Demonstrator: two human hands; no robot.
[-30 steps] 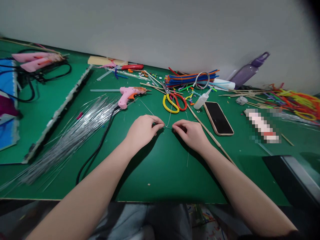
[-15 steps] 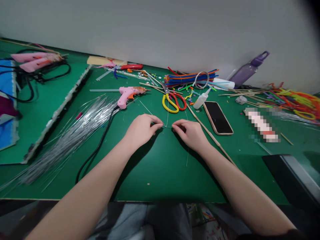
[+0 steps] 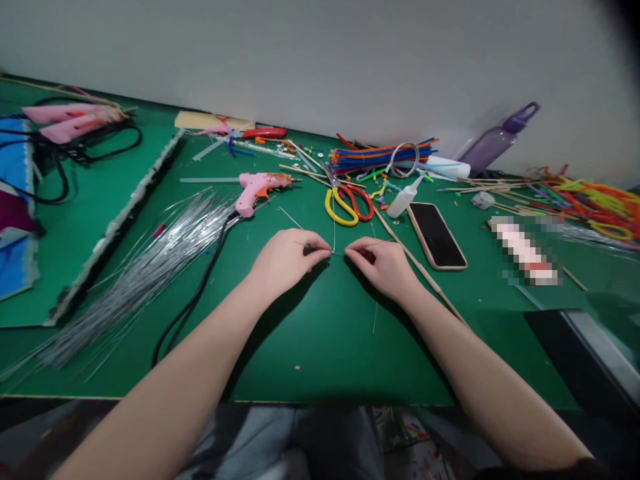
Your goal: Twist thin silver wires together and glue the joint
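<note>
Left hand [image 3: 286, 263]: thumb and fingertips pressed together, grip pinching a thin silvery wire [image 3: 339, 253]
Right hand [image 3: 384, 265]: pretty much a mirror image, grip pinching the same bit from the other side, fingertips near the left ones but not touching
Wire: short piece showing between the two hands, around the middle of the green tabletop [image 3: 325, 347]; another fine strand runs up from there toward the scissors, way too thin to tell how they join
Scissors [image 3: 337, 189]: yellow and red handles, just past the hands
Glue gun [image 3: 253, 183]: pink, on its side beyond the left hand, cord trailing toward the near edge
Wire bundle [image 3: 150, 267]: big messy silver heap left of the left forearm
Phone [image 3: 437, 237]: dark screen up, right of the right hand
Squeeze bottle [image 3: 403, 201]: small, white, tilted, just beside the phone
</note>
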